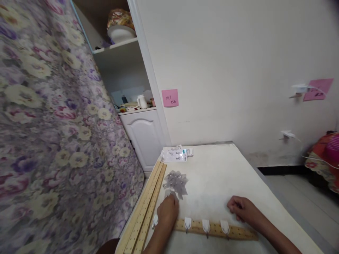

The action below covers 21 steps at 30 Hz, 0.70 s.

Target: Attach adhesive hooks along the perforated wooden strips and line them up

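Note:
My left hand (168, 211) is closed at the near edge of a pile of grey translucent pieces (176, 181) with small shiny parts. A pale see-through piece (169, 193) shows at its fingertips; whether they grip it is unclear. Below lies a wooden strip (215, 229) with rows of small holes, partly covered by my left wrist. White hooks with metal ends sit along it, among them one hook (188, 223) just right of that wrist. Another white hook (155, 221) shows left of the wrist. My right hand (240, 207) rests on the table, fingers curled, beyond the strip's right part.
Long wooden strips (148, 208) lie along the left edge of the white table (212, 176). Flat clear packets (173, 155) lie at the back left, near the wall. A floral curtain (60, 134) hangs close on the left, beside a shelf cabinet (144, 137).

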Each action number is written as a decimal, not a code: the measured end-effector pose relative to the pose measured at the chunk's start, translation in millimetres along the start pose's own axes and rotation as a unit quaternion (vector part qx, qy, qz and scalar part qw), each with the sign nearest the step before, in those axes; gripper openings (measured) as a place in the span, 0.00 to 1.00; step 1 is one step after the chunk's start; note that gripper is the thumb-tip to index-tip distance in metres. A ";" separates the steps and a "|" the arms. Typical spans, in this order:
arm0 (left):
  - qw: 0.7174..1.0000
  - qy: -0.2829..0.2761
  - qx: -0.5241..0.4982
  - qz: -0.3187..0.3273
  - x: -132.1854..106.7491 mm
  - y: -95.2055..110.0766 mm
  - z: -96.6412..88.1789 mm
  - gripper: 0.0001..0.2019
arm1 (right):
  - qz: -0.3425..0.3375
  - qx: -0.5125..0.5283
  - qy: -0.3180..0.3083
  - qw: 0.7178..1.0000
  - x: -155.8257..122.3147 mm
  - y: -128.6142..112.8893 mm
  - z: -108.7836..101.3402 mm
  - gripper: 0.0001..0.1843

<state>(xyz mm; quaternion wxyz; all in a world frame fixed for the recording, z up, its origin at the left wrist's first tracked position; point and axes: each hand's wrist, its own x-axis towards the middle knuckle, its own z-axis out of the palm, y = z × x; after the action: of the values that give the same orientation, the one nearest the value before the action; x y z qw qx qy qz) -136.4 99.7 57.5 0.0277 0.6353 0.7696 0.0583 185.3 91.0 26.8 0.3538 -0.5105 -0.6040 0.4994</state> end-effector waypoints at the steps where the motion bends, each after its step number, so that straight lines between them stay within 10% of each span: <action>1: 1.000 0.004 0.004 0.000 -0.1 1.0 0.1 0.15 | 0.000 0.003 0.000 1.000 -0.8 -1.4 0.7 0.04; 14: 0.998 0.048 -0.016 0.033 -23.6 3.3 -37.5 0.13 | -0.013 0.024 0.009 1.000 -4.2 -15.9 0.8 0.05; 21: 0.970 0.072 -0.146 0.180 -42.4 36.9 -61.7 0.12 | 0.004 0.120 -0.022 0.993 -8.2 -28.4 8.1 0.14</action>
<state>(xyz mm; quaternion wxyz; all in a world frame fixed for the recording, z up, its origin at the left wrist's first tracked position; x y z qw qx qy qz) -99.5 61.6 121.9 0.0534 0.7462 0.6261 0.2197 172.1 81.6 52.9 0.3967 -0.4557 -0.5452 0.5811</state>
